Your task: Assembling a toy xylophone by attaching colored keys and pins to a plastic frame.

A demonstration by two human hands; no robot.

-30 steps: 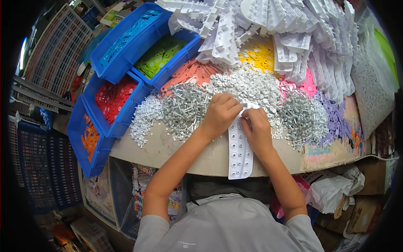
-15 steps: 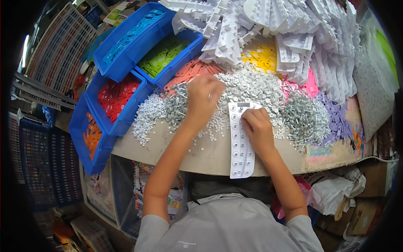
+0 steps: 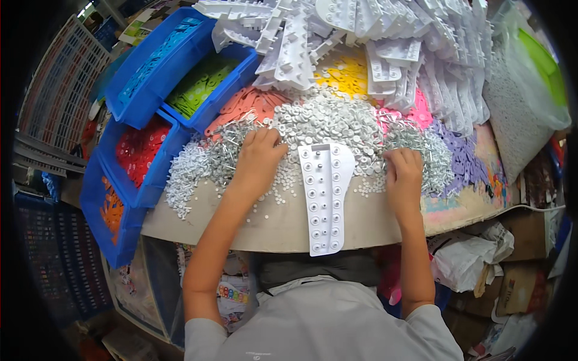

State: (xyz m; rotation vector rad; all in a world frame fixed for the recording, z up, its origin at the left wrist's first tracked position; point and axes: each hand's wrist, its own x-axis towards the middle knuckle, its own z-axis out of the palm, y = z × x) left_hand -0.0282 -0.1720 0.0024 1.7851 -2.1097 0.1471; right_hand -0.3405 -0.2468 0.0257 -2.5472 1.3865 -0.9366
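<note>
A white plastic strip with rows of round sockets lies on the table in front of me, touched by neither hand. Small metal pins stand along its middle channel. My left hand has its fingers curled at the edge of the left heap of silver screws. At the right heap of screws, my right hand is closed with its fingertips together. What either hand holds, if anything, is hidden. Between the hands, behind the strip, spreads a pile of small white round caps.
Blue bins at the left hold blue, green, red and orange pieces. Many white strips are stacked at the back. Salmon, yellow, pink and purple pieces surround the caps. A clear bag stands far right.
My right hand has let go of the white strip and moved right to the screws. My left hand has come down slightly at the left heap. The whole view has shifted a little.
</note>
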